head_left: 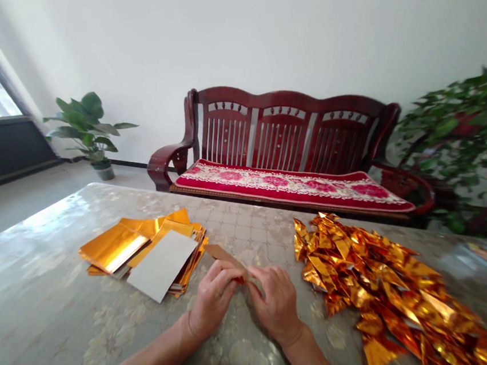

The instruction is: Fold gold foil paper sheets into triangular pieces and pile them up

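My left hand [211, 299] and my right hand [277, 301] meet at the middle of the table [34, 300], fingers curled. Between them they pinch one gold foil sheet [226, 258], whose free end sticks out to the upper left. A stack of flat gold foil sheets [142, 247] lies to the left of my hands, with one sheet turned white side up [162, 265]. To the right spreads a heap of folded gold foil pieces [392, 294].
A dark red wooden bench [281, 146] with a red flowered cushion stands beyond the table. A potted plant [91, 130] sits on the floor at left, a large leafy plant [475, 142] at right. The table's surface is glossy and patterned.
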`<state>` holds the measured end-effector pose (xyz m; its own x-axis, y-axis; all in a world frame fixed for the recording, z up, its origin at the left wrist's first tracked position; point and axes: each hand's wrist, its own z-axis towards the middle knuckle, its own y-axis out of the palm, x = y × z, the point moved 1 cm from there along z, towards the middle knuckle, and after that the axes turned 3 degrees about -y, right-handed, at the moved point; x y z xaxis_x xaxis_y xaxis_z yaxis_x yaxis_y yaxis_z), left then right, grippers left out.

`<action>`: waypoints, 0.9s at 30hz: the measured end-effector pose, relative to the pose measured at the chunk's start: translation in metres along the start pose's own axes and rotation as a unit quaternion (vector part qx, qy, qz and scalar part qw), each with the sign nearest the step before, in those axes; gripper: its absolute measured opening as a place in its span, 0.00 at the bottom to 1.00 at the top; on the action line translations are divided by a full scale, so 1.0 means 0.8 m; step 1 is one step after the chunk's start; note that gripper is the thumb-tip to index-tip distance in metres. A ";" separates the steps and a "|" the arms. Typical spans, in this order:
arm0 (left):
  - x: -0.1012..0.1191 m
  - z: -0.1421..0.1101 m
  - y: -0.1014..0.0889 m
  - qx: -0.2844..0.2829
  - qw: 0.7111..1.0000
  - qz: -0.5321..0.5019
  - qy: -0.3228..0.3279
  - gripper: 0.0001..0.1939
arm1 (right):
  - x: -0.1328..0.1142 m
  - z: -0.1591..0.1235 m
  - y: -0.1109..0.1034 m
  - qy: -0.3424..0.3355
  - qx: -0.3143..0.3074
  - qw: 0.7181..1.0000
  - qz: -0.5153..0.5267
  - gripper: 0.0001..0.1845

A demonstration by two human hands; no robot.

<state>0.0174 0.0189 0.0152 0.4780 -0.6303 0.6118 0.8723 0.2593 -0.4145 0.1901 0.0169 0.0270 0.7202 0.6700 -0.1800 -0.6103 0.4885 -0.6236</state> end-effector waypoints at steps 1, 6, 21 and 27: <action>0.000 0.002 -0.001 0.008 1.000 -0.028 -0.006 0.08 | 0.002 0.001 0.000 0.005 -0.005 1.000 0.006 0.09; -0.011 0.006 0.001 -0.004 0.988 -0.140 -0.063 0.05 | 0.012 0.001 -0.004 0.025 -0.033 0.999 0.004 0.07; -0.015 0.009 0.000 -0.228 0.946 0.228 -0.033 0.09 | 0.025 -0.009 0.007 0.045 -0.196 0.977 -0.066 0.09; -0.024 0.014 0.001 -0.232 0.943 0.219 -0.093 0.12 | 0.041 -0.017 0.013 0.105 -0.198 0.974 0.014 0.09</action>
<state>0.0098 0.0393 0.0106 0.8294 -0.3870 0.4028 0.4685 0.0891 -0.8790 0.2116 0.0362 0.0047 0.7820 0.5309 -0.3266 -0.4851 0.1893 -0.8537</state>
